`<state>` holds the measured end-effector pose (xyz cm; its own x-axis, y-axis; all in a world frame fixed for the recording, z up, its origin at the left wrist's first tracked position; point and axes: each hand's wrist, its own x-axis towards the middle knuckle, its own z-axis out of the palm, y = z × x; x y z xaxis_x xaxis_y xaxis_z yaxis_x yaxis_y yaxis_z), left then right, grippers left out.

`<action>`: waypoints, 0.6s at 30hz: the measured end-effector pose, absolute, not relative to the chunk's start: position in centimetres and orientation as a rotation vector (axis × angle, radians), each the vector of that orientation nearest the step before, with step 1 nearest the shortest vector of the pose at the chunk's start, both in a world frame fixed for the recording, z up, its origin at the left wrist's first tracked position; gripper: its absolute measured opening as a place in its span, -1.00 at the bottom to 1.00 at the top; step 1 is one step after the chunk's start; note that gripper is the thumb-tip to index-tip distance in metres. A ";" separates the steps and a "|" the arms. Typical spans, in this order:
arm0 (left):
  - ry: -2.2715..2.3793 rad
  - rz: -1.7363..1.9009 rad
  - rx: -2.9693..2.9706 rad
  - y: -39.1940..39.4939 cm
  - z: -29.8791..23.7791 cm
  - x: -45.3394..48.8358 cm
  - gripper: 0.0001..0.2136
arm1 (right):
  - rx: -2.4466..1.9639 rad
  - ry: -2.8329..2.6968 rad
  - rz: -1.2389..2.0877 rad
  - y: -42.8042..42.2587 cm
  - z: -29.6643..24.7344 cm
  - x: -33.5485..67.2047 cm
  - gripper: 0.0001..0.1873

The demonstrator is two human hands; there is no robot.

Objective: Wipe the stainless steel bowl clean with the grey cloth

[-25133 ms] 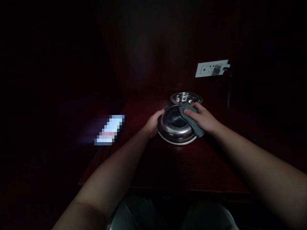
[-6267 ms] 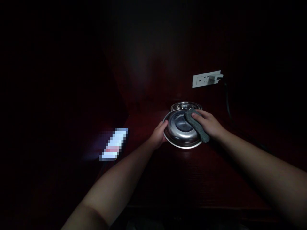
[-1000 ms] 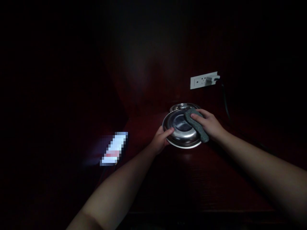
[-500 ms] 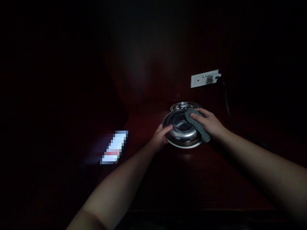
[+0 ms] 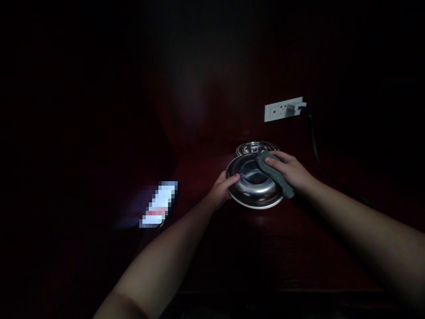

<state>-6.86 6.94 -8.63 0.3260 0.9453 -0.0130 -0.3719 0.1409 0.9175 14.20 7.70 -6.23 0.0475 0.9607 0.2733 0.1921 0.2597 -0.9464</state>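
A shiny metal bowl is held tilted above the dark red surface, its outer base turned toward me. My left hand grips its left rim, thumb lying on the outside and the other fingers hidden behind. In my right hand is a folded grey-green cloth, pressed against the right side of the bowl. Just behind stands more round metal dishware, partly covered by the bowl.
A white wall socket with a plug and dark cable is at the back right. A lit, pixelated phone-like screen is at the left edge of the red surface. Deep shadow surrounds everything.
The bowl has shifted very slightly down and toward the right, its tilt barely altered. Both hands keep their holds, and the cloth has moved a little with the right hand.
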 end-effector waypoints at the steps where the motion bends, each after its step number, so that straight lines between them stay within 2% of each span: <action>1: 0.729 1.082 0.997 7.0 -8.7 -6.9 -0.52 | -1.165 -1.404 0.867 7.7 -6.2 14.2 -0.55; 18: 0.721 1.066 0.975 7.0 -8.9 -7.1 -0.64 | -1.159 -1.478 0.947 7.6 -6.1 14.3 -0.57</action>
<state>-7.07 6.99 -8.87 0.3370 0.9410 -0.0303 -0.3782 0.1648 0.9109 14.26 7.63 -6.15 -0.0500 0.9716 0.2311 0.1961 0.2364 -0.9517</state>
